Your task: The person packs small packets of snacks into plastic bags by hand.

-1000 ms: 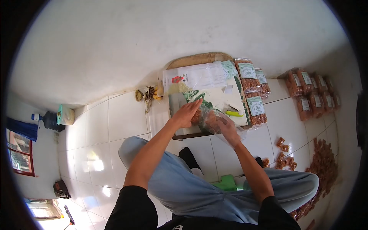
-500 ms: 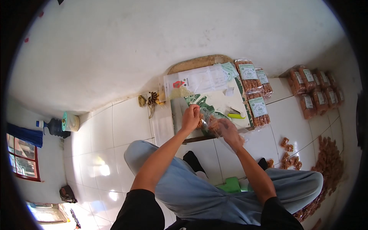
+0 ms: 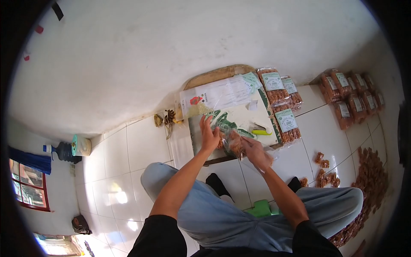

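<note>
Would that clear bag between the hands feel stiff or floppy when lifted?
The clear bag would probably flop, as its see-through film looks thin and wrinkled. Glossy highlights suggest it may slip in the right hand.

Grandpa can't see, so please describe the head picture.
A person's right hand holds a clear bag of brown pieces, the left hand close by, over a low table. Labelled packs sit beside it; loose brown pieces lie on the floor.

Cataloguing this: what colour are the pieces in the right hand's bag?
The pieces are orange-brown, clearest in the head view.
</note>
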Demonstrator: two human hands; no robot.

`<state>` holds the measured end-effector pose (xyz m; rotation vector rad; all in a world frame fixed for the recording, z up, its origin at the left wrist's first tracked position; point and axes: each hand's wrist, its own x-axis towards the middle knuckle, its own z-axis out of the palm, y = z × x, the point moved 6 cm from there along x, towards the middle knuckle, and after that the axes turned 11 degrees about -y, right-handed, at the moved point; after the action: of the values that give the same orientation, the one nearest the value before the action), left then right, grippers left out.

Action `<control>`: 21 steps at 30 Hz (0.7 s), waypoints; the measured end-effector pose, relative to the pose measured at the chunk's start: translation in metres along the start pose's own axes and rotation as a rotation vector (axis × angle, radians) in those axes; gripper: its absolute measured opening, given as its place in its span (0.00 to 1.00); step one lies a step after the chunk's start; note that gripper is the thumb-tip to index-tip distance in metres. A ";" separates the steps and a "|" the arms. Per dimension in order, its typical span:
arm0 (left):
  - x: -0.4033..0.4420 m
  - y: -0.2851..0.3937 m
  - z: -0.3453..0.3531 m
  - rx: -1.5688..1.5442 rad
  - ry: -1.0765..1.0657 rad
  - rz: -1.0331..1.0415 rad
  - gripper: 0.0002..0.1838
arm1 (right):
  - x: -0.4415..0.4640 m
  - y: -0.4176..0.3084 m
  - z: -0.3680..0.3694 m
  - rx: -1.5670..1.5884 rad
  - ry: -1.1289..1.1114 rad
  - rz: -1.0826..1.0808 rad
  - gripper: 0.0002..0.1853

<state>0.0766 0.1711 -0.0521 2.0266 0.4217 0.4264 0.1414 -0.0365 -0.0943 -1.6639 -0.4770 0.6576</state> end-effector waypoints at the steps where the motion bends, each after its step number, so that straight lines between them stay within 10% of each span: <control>1: 0.001 -0.004 0.001 0.000 -0.002 0.002 0.28 | -0.004 -0.009 0.001 -0.003 -0.035 0.027 0.17; 14: 0.001 -0.005 0.003 0.134 -0.018 0.153 0.27 | -0.007 -0.065 0.024 -0.120 -0.566 -0.297 0.31; 21: 0.000 0.016 0.004 0.467 -0.202 0.107 0.18 | 0.003 -0.023 0.011 0.062 -0.481 -0.077 0.37</control>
<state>0.0806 0.1608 -0.0404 2.5261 0.3074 0.1932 0.1371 -0.0223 -0.0739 -1.4168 -0.8495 1.0103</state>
